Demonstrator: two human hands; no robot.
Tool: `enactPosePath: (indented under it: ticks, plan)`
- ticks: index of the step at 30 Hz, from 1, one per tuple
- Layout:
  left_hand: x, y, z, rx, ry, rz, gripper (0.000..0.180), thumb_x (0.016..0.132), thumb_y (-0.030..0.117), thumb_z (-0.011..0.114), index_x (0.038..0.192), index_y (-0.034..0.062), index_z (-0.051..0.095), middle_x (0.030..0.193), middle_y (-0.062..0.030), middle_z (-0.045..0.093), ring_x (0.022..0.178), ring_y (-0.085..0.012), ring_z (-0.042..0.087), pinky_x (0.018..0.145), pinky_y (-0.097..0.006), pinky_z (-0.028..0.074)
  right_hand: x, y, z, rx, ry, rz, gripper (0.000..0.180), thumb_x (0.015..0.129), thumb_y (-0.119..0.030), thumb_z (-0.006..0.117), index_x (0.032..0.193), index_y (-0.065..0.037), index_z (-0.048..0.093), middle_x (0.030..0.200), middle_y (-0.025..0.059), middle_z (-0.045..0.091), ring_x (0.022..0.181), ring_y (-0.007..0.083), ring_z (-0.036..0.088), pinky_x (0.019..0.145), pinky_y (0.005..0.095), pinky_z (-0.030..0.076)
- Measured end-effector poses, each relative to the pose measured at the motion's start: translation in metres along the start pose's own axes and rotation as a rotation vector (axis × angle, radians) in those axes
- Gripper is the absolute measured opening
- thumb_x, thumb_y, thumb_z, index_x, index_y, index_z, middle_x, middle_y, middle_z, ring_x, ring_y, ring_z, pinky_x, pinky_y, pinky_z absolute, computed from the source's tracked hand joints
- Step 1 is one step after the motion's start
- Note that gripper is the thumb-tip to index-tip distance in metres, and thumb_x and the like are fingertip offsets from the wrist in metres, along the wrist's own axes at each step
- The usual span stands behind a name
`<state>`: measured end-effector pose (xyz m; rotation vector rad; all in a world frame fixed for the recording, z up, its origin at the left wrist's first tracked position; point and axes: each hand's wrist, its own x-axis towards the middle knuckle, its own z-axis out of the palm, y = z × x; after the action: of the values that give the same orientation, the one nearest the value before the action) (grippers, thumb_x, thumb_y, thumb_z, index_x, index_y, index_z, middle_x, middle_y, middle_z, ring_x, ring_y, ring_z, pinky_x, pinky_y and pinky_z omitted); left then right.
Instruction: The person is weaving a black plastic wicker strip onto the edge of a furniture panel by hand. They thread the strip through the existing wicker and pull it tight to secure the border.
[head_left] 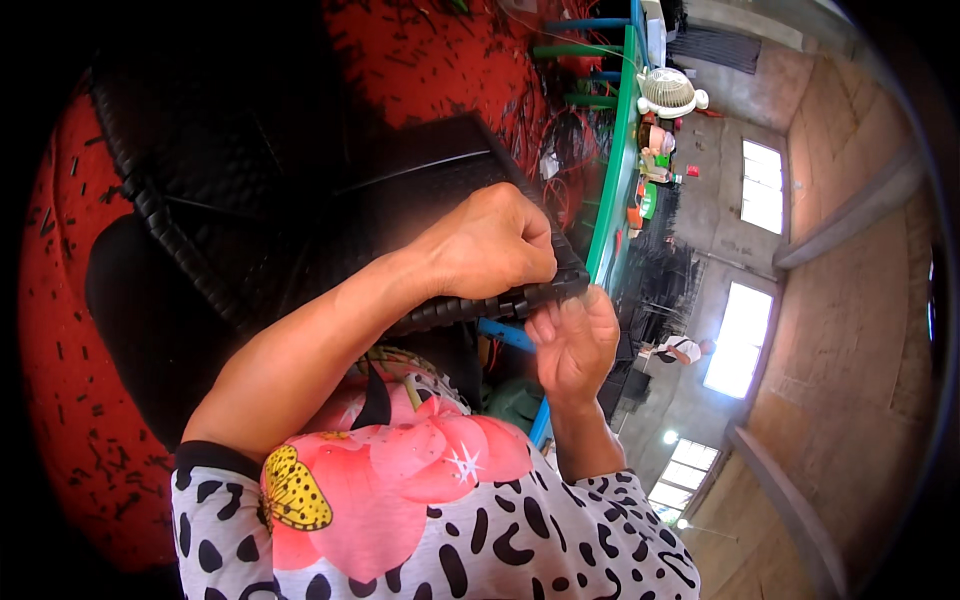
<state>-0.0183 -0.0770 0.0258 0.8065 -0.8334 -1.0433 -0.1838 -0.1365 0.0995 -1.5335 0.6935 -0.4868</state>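
A black woven wicker piece [420,165] lies across in front of me, its wrapped edge bending round to a corner at the right. My left hand [492,242] is closed in a fist on top of that edge, close to the corner; what its fingers hold is hidden. Just below the corner, my right hand [574,345] has its palm turned toward me, the fingers bent and pressed against the edge. Another black woven section [190,165] with a thick braided rim stands at the left, its far side lost in darkness.
Black scraps lie scattered over the red floor [75,400]. A long green-edged table [612,160] runs along the right, bearing a pale fan [668,92] and several small coloured items. Farther off, a person in a white top [682,349] is near bright windows [738,340].
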Motion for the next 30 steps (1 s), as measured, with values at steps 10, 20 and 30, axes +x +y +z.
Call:
enactPosePath:
  ticks: [10,20,30]
  plan:
    - [0.001,0.000,-0.005,0.009,0.019,-0.033,0.013,0.071,0.011,0.062,0.069,-0.0010,0.065,0.056,0.0006,0.056,0.053,-0.0046,0.048,0.049,-0.023,0.038,0.002,0.004,0.017,-0.269,0.121,-0.287,0.011,0.085,0.002,0.059,0.083,-0.001,0.048,0.076,0.0032,0.048,0.056,0.0089,0.045,0.051,0.0231,0.040]
    - [0.003,-0.003,-0.003,0.017,-0.005,-0.040,0.011,0.071,0.010,0.063,0.070,-0.0005,0.066,0.056,0.0005,0.056,0.053,-0.0044,0.048,0.049,-0.023,0.038,-0.003,0.011,-0.003,-0.193,0.083,-0.307,0.012,0.085,0.001,0.059,0.093,0.002,0.051,0.083,0.0091,0.054,0.061,0.0147,0.053,0.058,0.0270,0.046]
    - [0.003,-0.004,-0.006,0.012,0.006,-0.044,0.011,0.072,0.010,0.064,0.070,-0.0005,0.066,0.060,0.0001,0.059,0.056,-0.0039,0.050,0.053,-0.021,0.040,0.007,0.004,-0.002,0.116,0.001,0.026,0.013,0.086,-0.008,0.061,0.085,-0.003,0.049,0.076,0.0074,0.055,0.059,0.0142,0.050,0.055,0.0260,0.042]
